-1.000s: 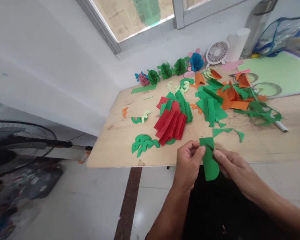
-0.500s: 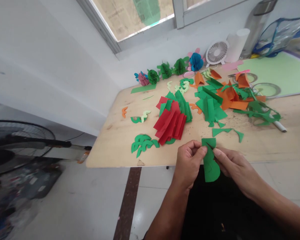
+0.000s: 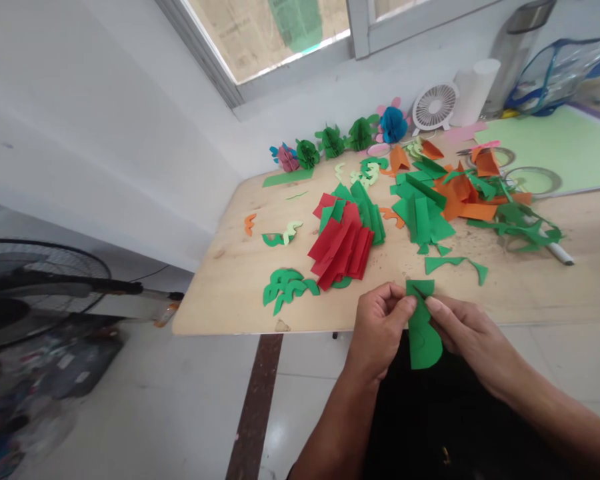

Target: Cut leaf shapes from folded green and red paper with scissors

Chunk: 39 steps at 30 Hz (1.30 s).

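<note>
Green paper (image 3: 424, 328): showed a lobed right edge and faint drawn curve; was held lengthwise, pinched by the left hand (image 3: 381, 325).
Dark blade (image 3: 421, 293): slanted across the paper's upper part, mostly hidden.

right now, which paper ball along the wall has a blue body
The rightmost paper ball, beside the small white fan; the leftmost has a pink body, the three between green ones.

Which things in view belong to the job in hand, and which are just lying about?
Belong:
green paper piece, in the left hand
dark pointed tool, at the right hand
probably the curved green cut-outs

Seemingly lying about:
white fan
clear bag
</note>
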{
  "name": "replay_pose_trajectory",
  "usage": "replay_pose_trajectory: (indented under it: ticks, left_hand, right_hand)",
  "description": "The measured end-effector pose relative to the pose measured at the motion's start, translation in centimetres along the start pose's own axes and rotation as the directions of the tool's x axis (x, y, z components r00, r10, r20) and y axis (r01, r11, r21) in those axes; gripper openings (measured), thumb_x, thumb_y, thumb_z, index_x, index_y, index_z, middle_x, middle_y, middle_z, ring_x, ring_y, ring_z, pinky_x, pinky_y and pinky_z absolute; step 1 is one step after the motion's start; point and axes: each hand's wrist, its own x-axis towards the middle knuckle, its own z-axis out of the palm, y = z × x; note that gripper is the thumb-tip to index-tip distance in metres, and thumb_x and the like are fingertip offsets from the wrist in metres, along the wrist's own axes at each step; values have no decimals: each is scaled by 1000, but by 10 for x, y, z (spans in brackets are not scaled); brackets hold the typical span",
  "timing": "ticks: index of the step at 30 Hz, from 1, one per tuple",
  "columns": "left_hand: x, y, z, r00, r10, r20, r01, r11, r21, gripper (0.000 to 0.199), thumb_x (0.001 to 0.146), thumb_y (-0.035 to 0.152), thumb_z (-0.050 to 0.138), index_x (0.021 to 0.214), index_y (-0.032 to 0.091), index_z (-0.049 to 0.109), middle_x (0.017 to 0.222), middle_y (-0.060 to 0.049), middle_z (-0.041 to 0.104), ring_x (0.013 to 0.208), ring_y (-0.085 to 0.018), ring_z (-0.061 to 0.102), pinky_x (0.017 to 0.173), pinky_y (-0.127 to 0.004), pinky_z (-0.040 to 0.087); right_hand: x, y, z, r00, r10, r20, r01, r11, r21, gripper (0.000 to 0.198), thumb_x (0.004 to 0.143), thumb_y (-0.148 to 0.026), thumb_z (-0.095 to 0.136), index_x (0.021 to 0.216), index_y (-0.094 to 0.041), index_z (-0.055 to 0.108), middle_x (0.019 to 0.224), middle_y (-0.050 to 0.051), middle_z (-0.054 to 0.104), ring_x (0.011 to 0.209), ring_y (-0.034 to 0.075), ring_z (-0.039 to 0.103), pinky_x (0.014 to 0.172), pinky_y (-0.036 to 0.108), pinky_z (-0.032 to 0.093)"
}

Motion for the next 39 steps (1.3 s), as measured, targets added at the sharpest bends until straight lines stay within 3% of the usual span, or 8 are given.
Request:
replay_pose_trajectory:
  ticks: [5, 12, 39]
  left_hand:
    - [0, -1, 1, 1000, 6, -21, -6, 1000, 10, 14, 74, 25, 65, 68, 14, 58, 58, 2, 52, 57, -10, 47, 58, -23, 38]
    - [2, -3, 4, 987, 70, -143, -68, 997, 21, 15, 72, 27, 66, 66, 15, 58, 58, 3, 51, 57, -9, 43, 54, -21, 34]
    - [5, 2, 1, 998, 45, -34, -44, 998, 36, 14, 72, 26, 65, 65, 16, 57, 58, 3, 47, 57, -9, 40, 55, -21, 34]
  right_hand:
    - [0, 2, 0, 1000, 7, 0, -7, 1000, 26, 45, 88, -56, 44, 60, -21, 40, 54, -7, 27, 47, 10, 24, 41, 24, 19]
    - [-2, 4, 0, 1000, 4, 23, -6, 998, 61, 44, 89, -54, 44, 60, -21, 41, 55, -6, 28, 48, 10, 25, 42, 25, 20]
    - [2, 2, 2, 1000, 3, 15, -5, 996, 84, 46, 89, -56, 44, 59, -22, 36, 54, -7, 27, 48, 10, 23, 43, 25, 20]
